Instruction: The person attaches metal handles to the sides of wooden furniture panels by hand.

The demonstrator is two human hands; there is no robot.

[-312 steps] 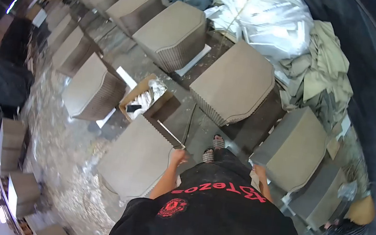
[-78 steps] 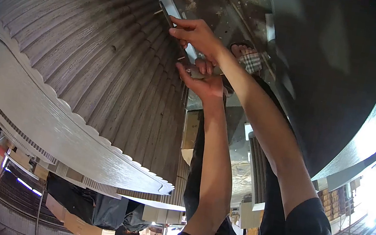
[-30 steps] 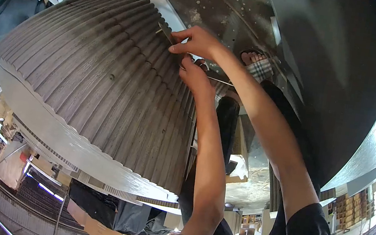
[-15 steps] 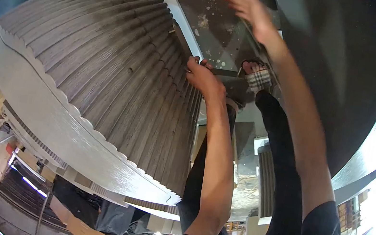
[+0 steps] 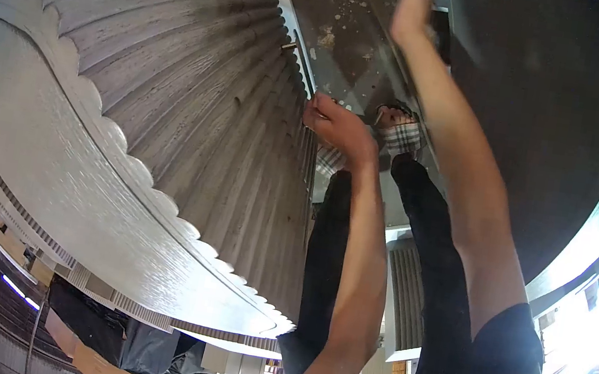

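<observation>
Panel stack (image 5: 172, 106), grey, ribbed: left hand (image 5: 336, 123) closed on near-right edge. Right hand (image 5: 413, 7) raised far, fingers open, holding nothing. Step est.: mid-handling; next needs right-hand regrip.

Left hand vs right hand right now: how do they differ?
The left hand is curled shut against the edge of the ribbed panel stack; the right hand is open, fingers stretched. The left hand touches the stack; the right hand is apart from it, reaching farther out. Both are bare, with arms extended.

The stack of panels (image 5: 171, 114) is grey wood-grain with scalloped edges; the sandal (image 5: 402, 134) is checked; the trousers (image 5: 415, 243) are black.
</observation>
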